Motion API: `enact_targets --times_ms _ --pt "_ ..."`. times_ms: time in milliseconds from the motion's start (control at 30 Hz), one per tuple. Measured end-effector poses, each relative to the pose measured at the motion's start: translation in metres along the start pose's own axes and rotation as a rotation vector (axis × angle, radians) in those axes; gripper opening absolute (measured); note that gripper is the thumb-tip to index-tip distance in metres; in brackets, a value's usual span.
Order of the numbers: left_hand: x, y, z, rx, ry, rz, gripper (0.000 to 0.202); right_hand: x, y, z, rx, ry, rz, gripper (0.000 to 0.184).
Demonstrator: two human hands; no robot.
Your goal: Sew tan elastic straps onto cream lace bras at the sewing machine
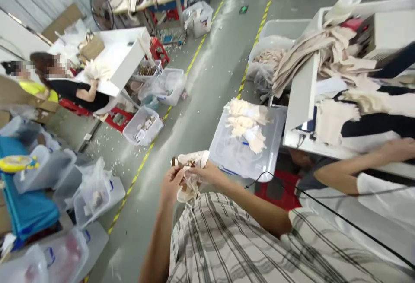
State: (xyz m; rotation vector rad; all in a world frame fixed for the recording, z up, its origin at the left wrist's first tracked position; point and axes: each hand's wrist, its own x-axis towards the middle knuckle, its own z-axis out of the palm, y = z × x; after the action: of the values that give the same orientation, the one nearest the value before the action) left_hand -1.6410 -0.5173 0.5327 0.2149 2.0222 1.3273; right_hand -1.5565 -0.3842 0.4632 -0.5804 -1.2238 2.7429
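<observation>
My left hand (170, 184) and my right hand (209, 173) are both closed on a small cream fabric piece (191, 168) with brown trim, held in front of my chest above the plaid shirt. The left pinches its lower left edge; the right grips its right side. Just beyond the fabric sits a clear plastic bin lid (233, 155) carrying a loose pile of cream fabric pieces (247, 123).
A co-worker's arm (356, 166) reaches along a white table (303, 97) heaped with beige cloth at right. Two seated people work at a white table (119, 65) at left. Clear bins (142, 125) and yellow floor lines (142, 162) mark the aisle. A blue stand (26, 205) is at far left.
</observation>
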Motion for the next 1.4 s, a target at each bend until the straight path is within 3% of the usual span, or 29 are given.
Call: enact_targets --times_ms 267,367,567,733,833,900,1000,1100,1233,1333,1400 --pt "0.173 0.039 -0.019 0.062 -0.162 0.021 0.035 0.142 -0.021 -0.026 -0.154 0.203 -0.053 0.039" --pt "0.245 0.063 -0.029 0.078 -0.21 0.035 0.036 0.205 -0.041 -0.03 -0.1 0.276 -0.124 0.035" --pt "0.396 0.153 -0.074 -0.034 -0.254 0.027 0.038 0.325 -0.135 -0.022 0.234 0.541 -0.251 0.035" --pt "0.524 0.218 -0.119 -0.068 -0.252 0.032 0.047 0.394 -0.206 -0.042 0.452 0.665 -0.408 0.041" --pt "0.604 0.236 -0.136 0.167 -0.259 0.108 0.045 0.432 -0.234 -0.065 0.446 0.719 -0.463 0.042" --pt "0.653 0.246 -0.137 0.372 -0.29 0.16 0.044 0.458 -0.251 -0.083 0.44 0.75 -0.489 0.037" --pt "0.712 0.273 -0.114 0.623 -0.253 0.332 0.038 0.501 -0.281 -0.115 0.414 0.74 -0.482 0.031" --pt "0.753 0.322 -0.058 0.788 -0.258 0.676 0.031 0.547 -0.321 -0.153 0.345 0.713 -0.443 0.035" --pt "0.798 0.405 0.044 0.742 -0.593 0.979 0.035 0.607 -0.395 -0.205 0.113 0.688 -0.354 0.039" --pt "0.841 0.462 0.11 0.806 -0.861 1.053 0.042 0.648 -0.458 -0.24 -0.067 0.559 -0.346 0.039" --pt "0.876 0.489 0.141 0.861 -0.912 1.078 0.04 0.674 -0.497 -0.263 -0.165 0.496 -0.35 0.036"
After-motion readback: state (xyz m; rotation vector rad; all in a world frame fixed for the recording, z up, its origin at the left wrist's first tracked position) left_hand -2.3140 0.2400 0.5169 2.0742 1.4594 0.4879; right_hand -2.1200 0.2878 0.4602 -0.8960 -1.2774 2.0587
